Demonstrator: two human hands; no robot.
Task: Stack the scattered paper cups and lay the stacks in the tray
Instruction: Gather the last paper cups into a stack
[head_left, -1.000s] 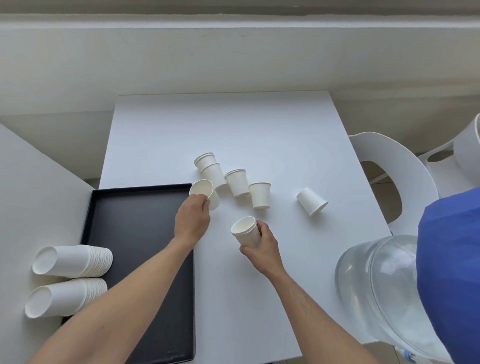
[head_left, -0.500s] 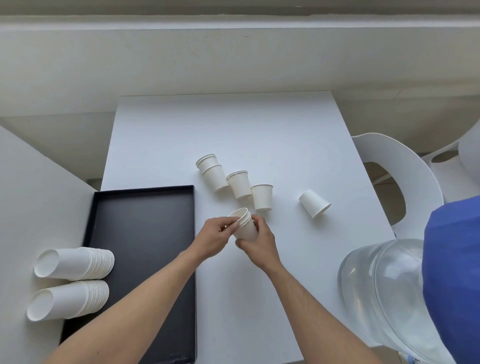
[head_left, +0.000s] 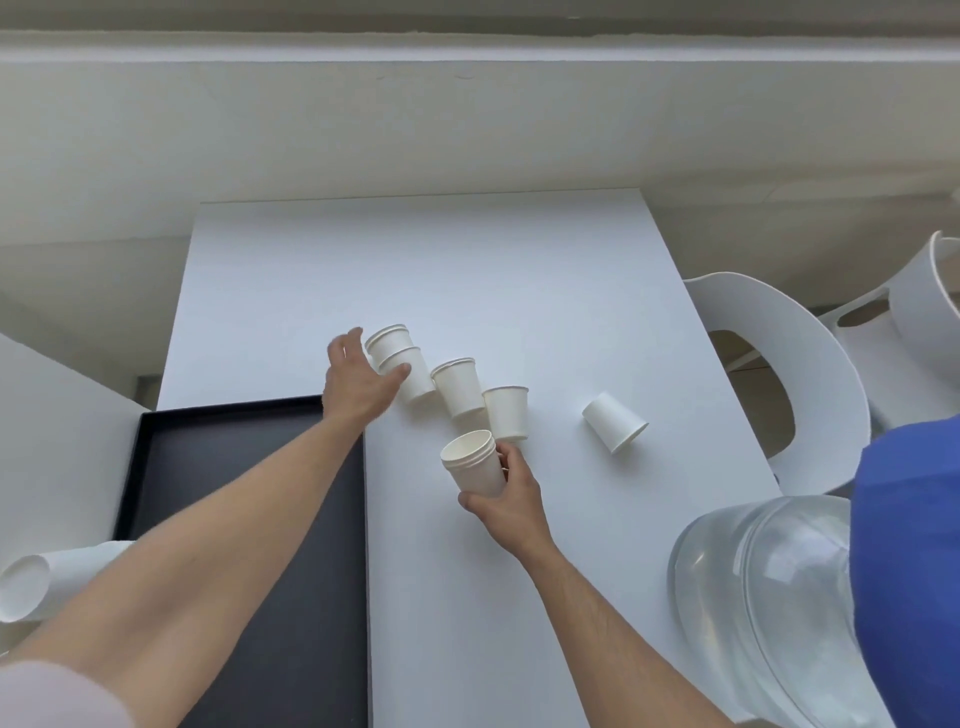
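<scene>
The cups (head_left: 460, 387) are white paper, smooth and not shiny. The tray (head_left: 234, 457) looks like dark plastic with a dull, flat finish. The table (head_left: 441, 270) is smooth and white. The big water bottle (head_left: 763, 597) is clear, shiny plastic. The chair (head_left: 810, 374) is smooth white plastic.

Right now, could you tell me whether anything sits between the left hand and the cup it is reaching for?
Nothing visible does: the left hand is open right beside the nearest cup, fingers already around its side.
</scene>
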